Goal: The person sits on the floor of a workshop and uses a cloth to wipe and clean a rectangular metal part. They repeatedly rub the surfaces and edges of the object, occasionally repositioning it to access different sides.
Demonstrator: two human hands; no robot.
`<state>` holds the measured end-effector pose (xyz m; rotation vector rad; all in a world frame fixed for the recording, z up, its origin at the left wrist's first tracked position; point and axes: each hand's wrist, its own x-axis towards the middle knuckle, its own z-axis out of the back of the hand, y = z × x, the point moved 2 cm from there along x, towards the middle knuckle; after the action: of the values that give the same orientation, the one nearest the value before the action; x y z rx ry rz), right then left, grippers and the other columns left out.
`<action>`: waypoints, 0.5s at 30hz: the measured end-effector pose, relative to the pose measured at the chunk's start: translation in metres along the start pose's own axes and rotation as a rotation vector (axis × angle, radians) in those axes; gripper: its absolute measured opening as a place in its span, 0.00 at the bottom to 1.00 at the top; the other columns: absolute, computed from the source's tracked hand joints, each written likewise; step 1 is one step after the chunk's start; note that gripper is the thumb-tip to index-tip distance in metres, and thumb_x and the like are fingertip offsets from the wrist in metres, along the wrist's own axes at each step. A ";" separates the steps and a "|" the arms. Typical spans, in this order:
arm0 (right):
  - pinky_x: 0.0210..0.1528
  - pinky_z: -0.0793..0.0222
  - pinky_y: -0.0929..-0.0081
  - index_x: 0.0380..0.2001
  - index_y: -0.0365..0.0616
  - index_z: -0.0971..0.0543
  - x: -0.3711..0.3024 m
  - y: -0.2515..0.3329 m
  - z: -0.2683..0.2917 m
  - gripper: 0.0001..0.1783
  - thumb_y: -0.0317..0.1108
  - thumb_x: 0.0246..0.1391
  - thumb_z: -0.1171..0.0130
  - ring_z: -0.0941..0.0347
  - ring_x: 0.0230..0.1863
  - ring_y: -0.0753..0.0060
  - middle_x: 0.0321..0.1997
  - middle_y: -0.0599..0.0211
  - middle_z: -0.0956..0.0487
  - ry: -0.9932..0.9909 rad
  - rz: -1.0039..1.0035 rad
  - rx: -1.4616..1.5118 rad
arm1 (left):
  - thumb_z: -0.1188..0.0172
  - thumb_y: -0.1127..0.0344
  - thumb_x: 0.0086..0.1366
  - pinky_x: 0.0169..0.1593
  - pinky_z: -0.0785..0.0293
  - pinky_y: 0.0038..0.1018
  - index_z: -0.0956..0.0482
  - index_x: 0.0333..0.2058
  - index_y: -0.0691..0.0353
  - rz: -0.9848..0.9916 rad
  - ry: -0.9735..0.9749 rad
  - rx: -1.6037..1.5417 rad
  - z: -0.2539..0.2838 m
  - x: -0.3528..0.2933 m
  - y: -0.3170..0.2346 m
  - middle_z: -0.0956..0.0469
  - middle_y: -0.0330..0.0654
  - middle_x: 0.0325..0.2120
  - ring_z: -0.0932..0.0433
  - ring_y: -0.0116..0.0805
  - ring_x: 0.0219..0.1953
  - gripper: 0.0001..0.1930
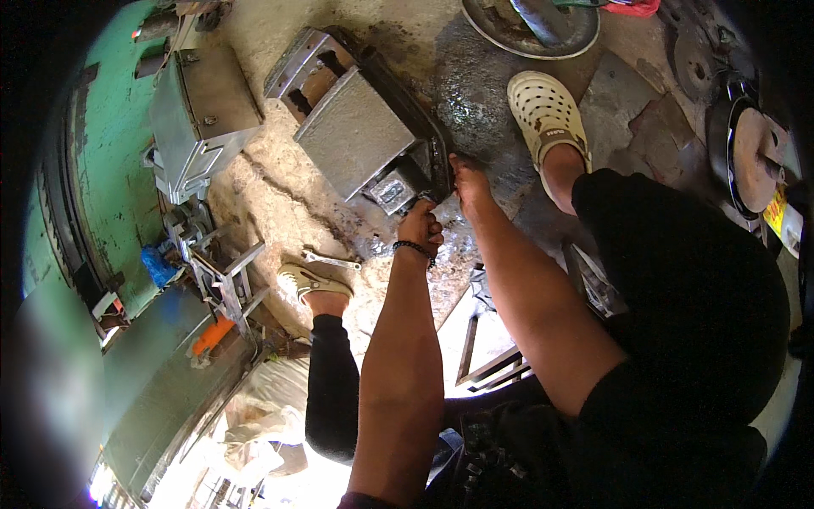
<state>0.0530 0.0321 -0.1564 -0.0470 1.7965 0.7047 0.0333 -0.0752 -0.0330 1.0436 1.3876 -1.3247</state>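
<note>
A heavy grey metal housing (356,131) with a dark, oily flange lies on the wet floor in front of me. At its near corner is a small block with a pale plate (392,193). My left hand (421,227), with a dark bead bracelet at the wrist, is closed just beside this block; what its fingers hold is hidden. To the right of it, my right hand (471,185) is closed on the flange's near right edge, the fingers partly hidden behind it. A combination wrench (332,260) lies on the floor near my left foot.
A round metal pan (532,51) with a dark cylindrical part stands at the far right. On the left are a grey metal box (208,119), a metal frame (225,271) and a green wall. Dark metal sheets (632,114) lie beyond my right foot.
</note>
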 end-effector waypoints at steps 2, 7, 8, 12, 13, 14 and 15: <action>0.32 0.38 0.74 0.36 0.49 0.17 0.006 -0.006 -0.001 0.16 0.50 0.58 0.38 0.32 0.29 0.74 0.27 0.74 0.25 -0.101 -0.028 -0.070 | 0.38 0.61 0.59 0.15 0.51 0.20 0.34 0.23 0.46 0.024 0.011 -0.001 -0.001 0.000 0.000 0.44 0.27 0.13 0.44 0.22 0.13 0.12; 0.34 0.35 0.72 0.33 0.44 0.18 0.017 0.005 0.001 0.11 0.40 0.59 0.42 0.29 0.28 0.70 0.27 0.70 0.23 -0.114 0.336 0.050 | 0.38 0.60 0.59 0.15 0.51 0.21 0.31 0.25 0.47 0.017 -0.059 -0.005 -0.005 0.005 0.005 0.43 0.27 0.13 0.43 0.23 0.13 0.10; 0.35 0.34 0.71 0.33 0.42 0.18 0.015 0.013 0.003 0.11 0.38 0.59 0.43 0.28 0.29 0.68 0.28 0.68 0.22 -0.177 0.352 -0.099 | 0.38 0.61 0.60 0.15 0.51 0.21 0.31 0.26 0.47 0.017 -0.057 -0.003 -0.005 0.006 0.006 0.43 0.28 0.13 0.43 0.23 0.14 0.09; 0.37 0.31 0.59 0.30 0.37 0.20 -0.008 0.071 -0.005 0.09 0.31 0.56 0.46 0.24 0.32 0.50 0.32 0.50 0.19 -0.539 0.773 -0.196 | 0.39 0.61 0.60 0.15 0.50 0.21 0.31 0.27 0.48 0.020 -0.036 0.011 -0.006 0.011 0.008 0.42 0.28 0.14 0.42 0.24 0.14 0.09; 0.36 0.31 0.59 0.31 0.37 0.20 -0.013 0.087 -0.010 0.09 0.30 0.55 0.46 0.24 0.31 0.51 0.32 0.51 0.19 -0.523 0.835 -0.166 | 0.39 0.62 0.60 0.15 0.50 0.21 0.31 0.27 0.48 0.016 -0.030 0.010 -0.006 0.012 0.008 0.42 0.29 0.14 0.42 0.24 0.14 0.08; 0.36 0.30 0.59 0.31 0.37 0.20 -0.016 0.100 -0.014 0.08 0.29 0.55 0.47 0.24 0.31 0.52 0.32 0.52 0.19 -0.495 0.880 -0.138 | 0.39 0.62 0.60 0.15 0.50 0.21 0.31 0.27 0.48 0.011 -0.039 0.003 -0.005 0.014 0.010 0.42 0.29 0.14 0.42 0.24 0.14 0.08; 0.35 0.30 0.60 0.32 0.36 0.20 -0.020 0.112 -0.017 0.08 0.28 0.55 0.47 0.24 0.30 0.54 0.31 0.53 0.19 -0.455 0.999 -0.117 | 0.39 0.62 0.61 0.15 0.50 0.21 0.31 0.28 0.48 0.004 -0.044 -0.004 -0.004 0.016 0.011 0.42 0.29 0.14 0.42 0.24 0.14 0.08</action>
<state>0.0035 0.1092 -0.0874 0.9145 1.2568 1.3803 0.0405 -0.0704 -0.0508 1.0080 1.3541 -1.3340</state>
